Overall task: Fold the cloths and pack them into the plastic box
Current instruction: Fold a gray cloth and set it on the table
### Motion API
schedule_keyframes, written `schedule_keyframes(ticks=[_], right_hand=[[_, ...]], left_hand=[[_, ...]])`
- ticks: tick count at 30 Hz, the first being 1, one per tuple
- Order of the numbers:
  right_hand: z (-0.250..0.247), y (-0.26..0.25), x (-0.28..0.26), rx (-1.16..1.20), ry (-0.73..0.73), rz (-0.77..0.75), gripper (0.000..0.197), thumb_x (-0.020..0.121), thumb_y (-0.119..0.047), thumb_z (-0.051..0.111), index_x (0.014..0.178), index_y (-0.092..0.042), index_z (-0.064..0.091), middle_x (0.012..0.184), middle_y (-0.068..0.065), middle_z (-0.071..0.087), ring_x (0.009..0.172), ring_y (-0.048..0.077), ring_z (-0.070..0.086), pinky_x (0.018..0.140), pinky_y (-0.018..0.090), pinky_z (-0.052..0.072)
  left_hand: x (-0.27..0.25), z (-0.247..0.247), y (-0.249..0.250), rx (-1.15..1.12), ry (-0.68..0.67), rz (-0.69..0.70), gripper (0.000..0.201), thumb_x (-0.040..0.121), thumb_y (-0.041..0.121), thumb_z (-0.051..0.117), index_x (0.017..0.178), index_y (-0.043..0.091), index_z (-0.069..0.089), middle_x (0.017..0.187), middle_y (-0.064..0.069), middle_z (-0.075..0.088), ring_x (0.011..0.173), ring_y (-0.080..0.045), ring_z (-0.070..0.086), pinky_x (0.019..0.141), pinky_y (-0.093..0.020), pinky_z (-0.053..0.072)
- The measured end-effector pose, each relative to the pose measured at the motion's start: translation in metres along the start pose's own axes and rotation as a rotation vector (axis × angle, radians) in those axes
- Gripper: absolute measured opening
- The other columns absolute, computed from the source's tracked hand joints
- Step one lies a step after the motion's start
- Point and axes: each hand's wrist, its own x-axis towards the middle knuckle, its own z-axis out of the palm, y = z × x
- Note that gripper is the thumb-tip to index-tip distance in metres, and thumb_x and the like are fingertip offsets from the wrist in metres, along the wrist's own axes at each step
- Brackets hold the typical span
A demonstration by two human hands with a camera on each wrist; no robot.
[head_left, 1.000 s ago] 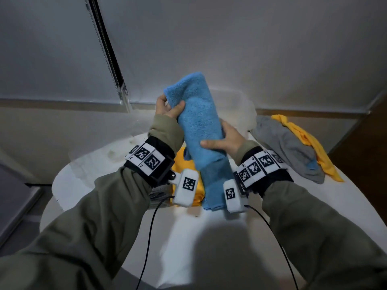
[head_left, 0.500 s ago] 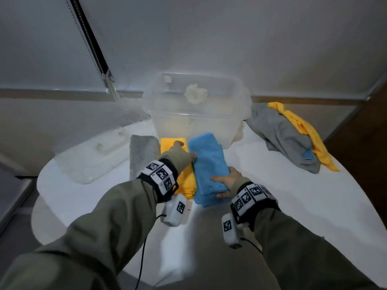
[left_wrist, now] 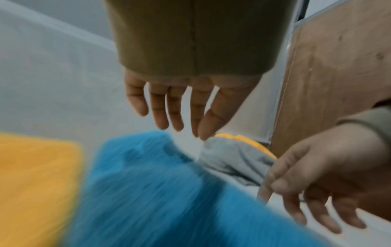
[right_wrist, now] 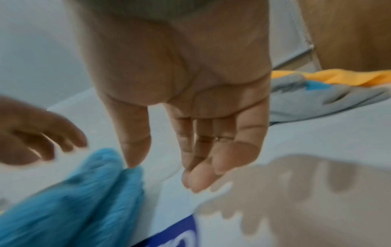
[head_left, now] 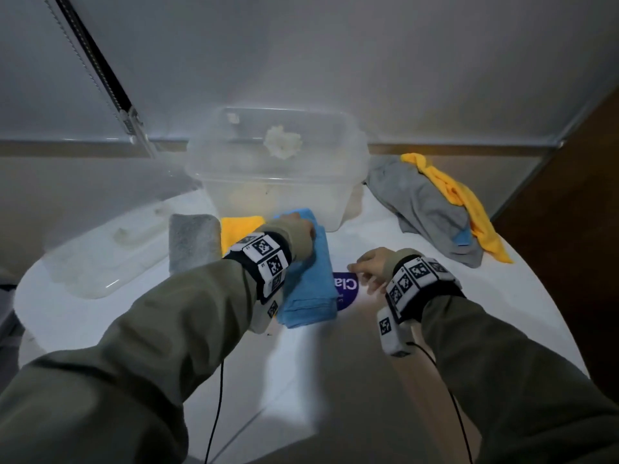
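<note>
A folded blue cloth [head_left: 310,286] lies on the white table [head_left: 469,313] in front of the clear plastic box [head_left: 278,175]. Left of it lie a folded yellow cloth [head_left: 239,227] and a folded grey cloth [head_left: 192,239]. My left hand [head_left: 301,232] hovers over the blue cloth's far end with straight fingers [left_wrist: 160,107], holding nothing. My right hand [head_left: 370,266] is just right of the blue cloth [right_wrist: 69,200], open with fingers [right_wrist: 203,160] straight and empty. Unfolded grey [head_left: 422,202] and yellow [head_left: 459,195] cloths are heaped at the back right.
The box's clear lid [head_left: 100,252] lies at the table's left. A purple sticker [head_left: 346,288] is on the table beside the blue cloth. A wall stands close behind the box, and a brown panel [head_left: 569,195] borders the right.
The blue cloth went from held up in both hands to lying folded on the table. Both hands have let go of it; the right hand has moved away to the right.
</note>
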Motion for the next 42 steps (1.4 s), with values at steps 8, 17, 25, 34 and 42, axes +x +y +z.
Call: schedule_keyframes(ticks=[8, 17, 25, 34, 42], right_hand=[[-0.115, 0.062, 0.026, -0.379, 0.404, 0.038, 0.038, 0.092, -0.026, 0.052, 0.127, -0.012, 0.055, 0.14, 0.014, 0.045, 0.126, 0.032, 0.045, 0.102, 0.039, 0.04], [-0.139, 0.1, 0.052, -0.519, 0.184, -0.08, 0.04, 0.098, -0.021, 0.039, 0.138, -0.02, 0.043, 0.139, 0.009, 0.047, 0.123, 0.028, 0.047, 0.103, 0.037, 0.04], [-0.146, 0.115, 0.053, 0.128, 0.329, -0.283, 0.023, 0.091, -0.021, 0.057, 0.104, -0.005, 0.067, 0.085, 0.003, 0.06, 0.09, 0.018, 0.052, 0.08, 0.024, 0.042], [-0.131, 0.118, 0.051, -0.023, 0.453, -0.18, 0.058, 0.085, -0.026, 0.06, 0.138, -0.018, 0.037, 0.136, 0.012, 0.04, 0.126, 0.034, 0.04, 0.105, 0.045, 0.036], [-0.107, 0.111, 0.028, -0.206, 0.502, -0.184, 0.063, 0.084, -0.023, 0.062, 0.139, -0.021, 0.031, 0.147, 0.011, 0.022, 0.131, 0.036, 0.031, 0.105, 0.048, 0.035]], left_hand=[[0.057, -0.026, 0.111, -0.292, 0.066, 0.138, 0.037, 0.089, 0.029, 0.053, 0.126, 0.024, 0.047, 0.133, -0.004, 0.042, 0.113, -0.025, 0.05, 0.096, -0.035, 0.039], [0.137, 0.001, 0.203, -0.46, -0.209, 0.059, 0.071, 0.091, 0.032, 0.054, 0.149, 0.024, 0.012, 0.155, -0.009, 0.016, 0.143, -0.032, 0.015, 0.116, -0.042, 0.02], [0.151, 0.026, 0.221, -1.416, 0.216, -0.281, 0.018, 0.084, 0.004, 0.057, 0.089, 0.021, 0.052, 0.076, -0.007, 0.055, 0.074, -0.024, 0.055, 0.072, -0.029, 0.047], [0.105, -0.015, 0.188, -1.758, 0.665, -0.196, 0.034, 0.087, -0.008, 0.036, 0.063, 0.015, 0.039, 0.046, -0.002, 0.044, 0.032, -0.006, 0.037, 0.035, -0.013, 0.031], [0.028, -0.057, 0.151, -1.667, 0.614, 0.107, 0.023, 0.058, 0.001, 0.05, 0.073, 0.017, 0.056, 0.053, 0.003, 0.054, 0.052, -0.008, 0.049, 0.052, -0.017, 0.042]])
